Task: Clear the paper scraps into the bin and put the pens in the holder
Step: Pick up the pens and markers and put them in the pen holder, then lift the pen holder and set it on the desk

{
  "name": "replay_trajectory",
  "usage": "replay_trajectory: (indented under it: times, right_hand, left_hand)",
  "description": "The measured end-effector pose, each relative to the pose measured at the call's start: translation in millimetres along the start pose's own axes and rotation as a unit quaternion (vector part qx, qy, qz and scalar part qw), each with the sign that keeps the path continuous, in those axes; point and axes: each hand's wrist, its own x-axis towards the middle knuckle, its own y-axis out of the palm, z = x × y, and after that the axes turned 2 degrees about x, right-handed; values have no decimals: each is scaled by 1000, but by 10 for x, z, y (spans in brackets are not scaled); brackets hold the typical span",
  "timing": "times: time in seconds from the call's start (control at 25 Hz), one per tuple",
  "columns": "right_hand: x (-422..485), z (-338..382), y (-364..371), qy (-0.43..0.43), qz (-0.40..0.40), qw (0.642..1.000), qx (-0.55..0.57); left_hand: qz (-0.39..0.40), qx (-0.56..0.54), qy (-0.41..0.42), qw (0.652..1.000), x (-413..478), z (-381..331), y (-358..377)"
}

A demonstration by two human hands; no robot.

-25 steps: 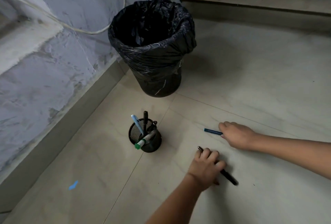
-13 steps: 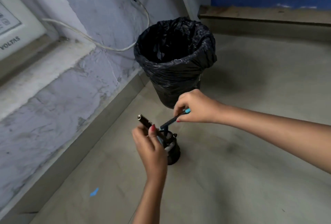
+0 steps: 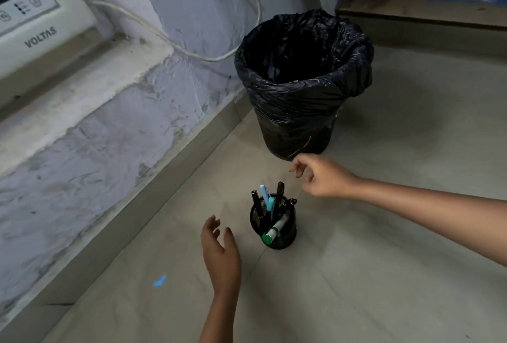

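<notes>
A black mesh pen holder (image 3: 285, 235) stands on the floor with several pens in it: a black pen (image 3: 255, 202), a light blue pen (image 3: 265, 195), a teal-capped pen (image 3: 271, 204), a dark pen (image 3: 279, 191) and a green-capped marker (image 3: 275, 229). My left hand (image 3: 220, 249) hovers just left of the holder, fingers apart, holding nothing. My right hand (image 3: 319, 176) is above and to the right of the holder, fingers loosely spread and empty. Behind stands the bin (image 3: 301, 112), lined with a black bag. A small blue paper scrap (image 3: 160, 281) lies on the floor to the left.
A rough painted wall with a skirting runs along the left. A white appliance (image 3: 33, 13) sits in a wall ledge, with a white cable (image 3: 192, 53) trailing toward the bin. A raised step (image 3: 422, 13) crosses the back. Pale floor tiles spread to the right.
Both hands picked pens off the floor, brought them to the holder and dropped them in. The hands have now let go and drawn back, empty. The camera view has tilted up.
</notes>
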Motion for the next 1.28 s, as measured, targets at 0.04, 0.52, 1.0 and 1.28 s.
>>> replay_trajectory:
  times: [0.04, 0.52, 1.0, 1.28]
  right_hand:
    - [-31, -116, 72, 30, 104, 994, -3]
    - [-267, -79, 745, 160, 106, 965, 181]
    - [-732, 2439, -1222, 136, -49, 950, 277]
    - [-770, 5375, -3328, 32, -43, 952, 303]
  left_hand:
    - [36, 75, 1, 996, -4, 159, 25]
    - [175, 431, 117, 878, -104, 722, 134]
    - [305, 172, 31, 936, 604, -1973, -804]
    - [273, 34, 97, 956, 660, -5867, -2494]
